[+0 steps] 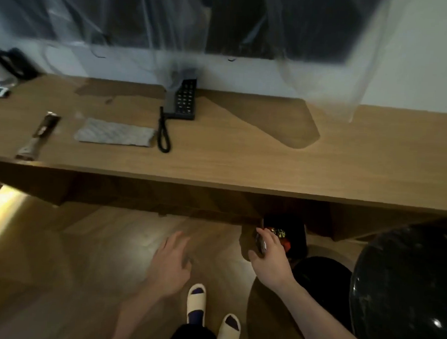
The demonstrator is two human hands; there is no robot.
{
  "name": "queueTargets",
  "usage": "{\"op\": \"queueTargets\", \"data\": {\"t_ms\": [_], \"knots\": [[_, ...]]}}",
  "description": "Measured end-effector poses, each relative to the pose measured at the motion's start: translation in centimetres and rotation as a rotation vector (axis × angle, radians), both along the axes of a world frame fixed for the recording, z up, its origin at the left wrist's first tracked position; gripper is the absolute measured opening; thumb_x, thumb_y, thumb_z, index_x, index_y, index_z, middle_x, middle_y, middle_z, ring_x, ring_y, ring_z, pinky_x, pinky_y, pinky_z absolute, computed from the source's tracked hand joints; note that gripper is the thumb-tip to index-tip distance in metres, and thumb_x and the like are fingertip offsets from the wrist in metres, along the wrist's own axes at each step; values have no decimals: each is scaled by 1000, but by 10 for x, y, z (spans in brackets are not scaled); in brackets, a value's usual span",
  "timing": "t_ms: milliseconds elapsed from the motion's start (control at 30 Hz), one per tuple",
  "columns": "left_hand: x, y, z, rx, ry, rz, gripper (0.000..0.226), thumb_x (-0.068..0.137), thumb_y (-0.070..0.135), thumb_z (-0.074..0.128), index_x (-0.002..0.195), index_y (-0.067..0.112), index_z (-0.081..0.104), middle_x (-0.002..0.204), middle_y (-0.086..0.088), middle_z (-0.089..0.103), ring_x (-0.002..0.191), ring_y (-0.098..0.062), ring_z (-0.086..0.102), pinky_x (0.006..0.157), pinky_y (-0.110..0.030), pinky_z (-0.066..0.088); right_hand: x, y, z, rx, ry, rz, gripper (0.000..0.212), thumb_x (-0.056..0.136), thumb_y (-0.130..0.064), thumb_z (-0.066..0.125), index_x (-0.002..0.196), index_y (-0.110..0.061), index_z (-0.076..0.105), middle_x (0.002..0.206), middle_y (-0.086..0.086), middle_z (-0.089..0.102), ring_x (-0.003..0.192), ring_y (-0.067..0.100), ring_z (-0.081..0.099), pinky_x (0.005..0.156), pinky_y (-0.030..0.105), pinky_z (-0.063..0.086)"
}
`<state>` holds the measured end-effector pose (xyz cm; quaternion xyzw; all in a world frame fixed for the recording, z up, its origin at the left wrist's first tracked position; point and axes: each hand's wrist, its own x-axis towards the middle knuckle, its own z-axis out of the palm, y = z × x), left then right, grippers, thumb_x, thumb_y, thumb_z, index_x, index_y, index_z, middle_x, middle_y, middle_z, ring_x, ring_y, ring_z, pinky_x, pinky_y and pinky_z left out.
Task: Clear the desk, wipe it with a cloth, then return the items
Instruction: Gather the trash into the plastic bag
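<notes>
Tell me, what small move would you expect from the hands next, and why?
Probably the right hand lifts the small dark object it grips up to the desk. It is below the desk edge, near a dark bin. The left hand is open and holds nothing; the folded cloth lies flat beside the phone.

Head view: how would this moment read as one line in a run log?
right hand: grips small dark item below desk | left hand: open, empty | on desk: cloth, phone

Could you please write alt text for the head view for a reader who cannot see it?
Below a wooden desk, the right hand holds a small dark object over a black bin while the left hand hangs open. On the desk lie a grey cloth, a black telephone and a flashlight.
</notes>
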<state>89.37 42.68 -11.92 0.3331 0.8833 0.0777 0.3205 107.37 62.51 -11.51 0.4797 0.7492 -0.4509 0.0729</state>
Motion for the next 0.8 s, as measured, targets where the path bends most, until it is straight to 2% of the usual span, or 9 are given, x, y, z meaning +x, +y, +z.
{"op": "queueTargets", "data": {"t_ms": [100,167,267,367,567,667,800], "knots": [[-16,-55,35,58,13,131,66,99,32,57,158,31,29,168,6,18,152,-18,21,124,-40,27,-27,-33,42,18,43,134,70,98,-29,66,158,-38,31,168,-11,19,155,18,21,123,40,29],[-28,-88,56,93,38,192,62,100,29,55,157,31,30,167,6,19,152,-18,23,124,-37,27,-52,-54,65,37,47,210,68,99,-32,66,157,-41,31,167,-15,18,155,16,21,123,43,25],[-44,-138,82,127,69,287,60,100,28,55,155,31,33,167,5,20,152,-20,22,122,-36,27,-90,-89,85,39,65,317,71,97,-38,69,156,-45,31,168,-17,16,154,15,24,124,43,30],[-68,-192,100,153,109,371,61,100,33,55,156,33,32,168,7,17,154,-19,19,123,-37,26,-134,-129,98,62,86,404,72,97,-39,68,157,-44,29,168,-16,15,155,14,21,125,40,29],[-137,-295,123,94,179,405,67,102,47,51,161,35,21,172,6,4,158,-20,4,129,-41,13,-218,-217,112,135,77,558,72,98,-45,64,159,-43,25,170,-15,10,158,16,13,125,39,23],[-170,-335,133,61,225,384,67,102,50,49,161,35,21,172,5,0,159,-21,-1,128,-41,6,-256,-257,116,165,79,595,72,98,-45,64,159,-41,26,171,-14,10,158,17,13,124,41,25],[-213,-375,139,31,264,376,69,101,54,48,161,36,20,172,4,-3,159,-23,-4,128,-44,6,-298,-298,126,180,78,612,73,98,-44,64,160,-42,24,171,-14,7,158,17,11,124,42,25]]}}
